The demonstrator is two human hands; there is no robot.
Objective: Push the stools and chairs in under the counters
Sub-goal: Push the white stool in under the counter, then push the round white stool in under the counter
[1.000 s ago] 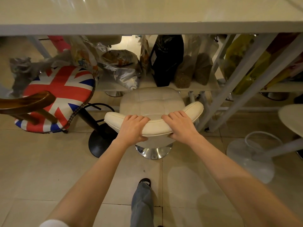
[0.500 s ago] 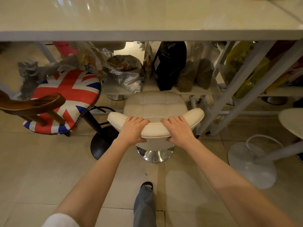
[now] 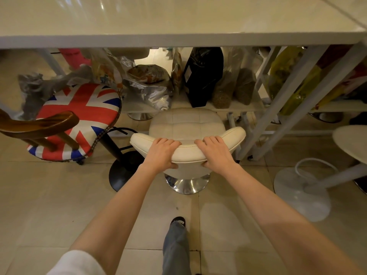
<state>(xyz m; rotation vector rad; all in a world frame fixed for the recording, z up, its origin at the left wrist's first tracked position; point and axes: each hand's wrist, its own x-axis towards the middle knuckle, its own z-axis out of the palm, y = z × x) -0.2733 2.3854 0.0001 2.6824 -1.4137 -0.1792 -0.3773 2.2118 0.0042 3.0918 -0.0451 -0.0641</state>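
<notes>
A cream padded stool (image 3: pixel 186 124) with a low curved backrest and a chrome base stands in front of the white counter (image 3: pixel 178 39), its seat just below the counter's front edge. My left hand (image 3: pixel 160 153) grips the left half of the backrest and my right hand (image 3: pixel 215 153) grips the right half, fingers over the top and thumbs underneath. To the left stands a stool with a Union Jack seat (image 3: pixel 79 120), a wooden backrest and a black round base. At the right edge a white round stool (image 3: pixel 351 143) leans on a white disc base.
A low shelf (image 3: pixel 234 107) under the counter holds a black bag, silver bags and clear bags of dry goods. White slanted counter legs (image 3: pixel 278 108) stand right of the cream stool. The floor is beige tile. My leg and dark shoe (image 3: pixel 177 223) show below.
The cream stool has slid a little forward toward the counter with both hands still on its backrest. The view has tilted up slightly, showing more of the counter top.
</notes>
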